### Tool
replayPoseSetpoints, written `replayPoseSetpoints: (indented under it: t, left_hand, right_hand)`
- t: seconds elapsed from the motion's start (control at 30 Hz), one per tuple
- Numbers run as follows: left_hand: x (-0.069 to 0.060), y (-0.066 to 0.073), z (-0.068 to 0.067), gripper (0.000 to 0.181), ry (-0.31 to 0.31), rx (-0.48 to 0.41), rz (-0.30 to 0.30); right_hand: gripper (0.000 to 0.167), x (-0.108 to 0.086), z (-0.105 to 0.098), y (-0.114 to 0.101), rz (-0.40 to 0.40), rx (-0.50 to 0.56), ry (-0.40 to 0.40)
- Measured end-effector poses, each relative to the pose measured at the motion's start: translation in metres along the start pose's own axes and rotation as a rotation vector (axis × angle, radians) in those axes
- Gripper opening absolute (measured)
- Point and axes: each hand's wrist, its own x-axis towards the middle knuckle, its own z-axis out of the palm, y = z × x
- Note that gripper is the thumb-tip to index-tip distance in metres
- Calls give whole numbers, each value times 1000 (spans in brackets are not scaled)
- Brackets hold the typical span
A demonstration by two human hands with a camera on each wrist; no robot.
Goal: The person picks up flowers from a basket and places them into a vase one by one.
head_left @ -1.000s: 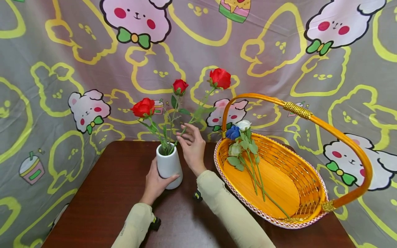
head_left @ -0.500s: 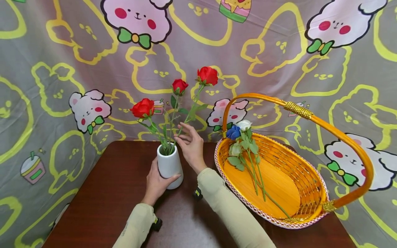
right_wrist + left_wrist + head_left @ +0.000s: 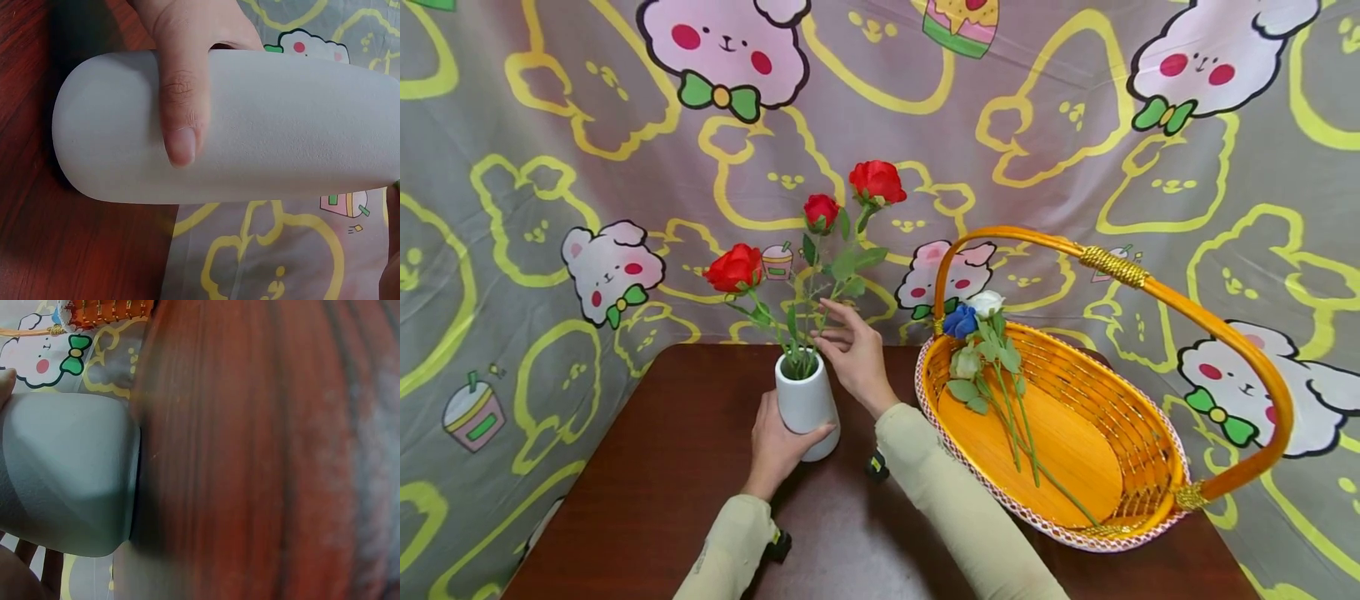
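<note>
The tallest red rose (image 3: pixel 877 182) has swung left toward the smaller red rose (image 3: pixel 822 213), its stem, apparently pinched by the right hand (image 3: pixel 856 358), leading into the white vase (image 3: pixel 805 404) that the left hand (image 3: pixel 773 450) grips on the table (image 3: pixel 662 450). Arranging seems underway; settling the bloom likely comes next.

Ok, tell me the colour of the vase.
The vase is plain white; it shows best in the right wrist view.
</note>
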Motion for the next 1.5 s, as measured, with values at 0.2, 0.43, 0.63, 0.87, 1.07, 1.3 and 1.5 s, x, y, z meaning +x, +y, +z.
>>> replayPoseSetpoints:
  t: [0.2,0.43,0.63,0.87,1.07,1.3,1.5]
  left_hand:
    - [-2,-1,2,98,28,11,2]
    - [-2,-1,2,97,21,11,-11]
    - [-3,-2,1,97,5,15,-15]
    - [-2,-2,1,98,-2,9,-14]
    - [-2,-1,2,98,1,2,-18]
    - [-2,1,2,97,11,-7,-10]
    - [-1,0,-1,99,-1,-6,-15]
  right_hand:
    - [55,-3,2,-4,25,-25,-60]
    - [44,-7,0,4,16,-51,-100]
    - [43,-13,-3,6,17,-48,-131]
    - [41,-18,-7,9,33,-37,-165]
    - [41,-22,-12,10,36,12,-191]
    - [34,-26,-32,9,62,14,-171]
    - [32,-29,-65,-8,157,-168,-140]
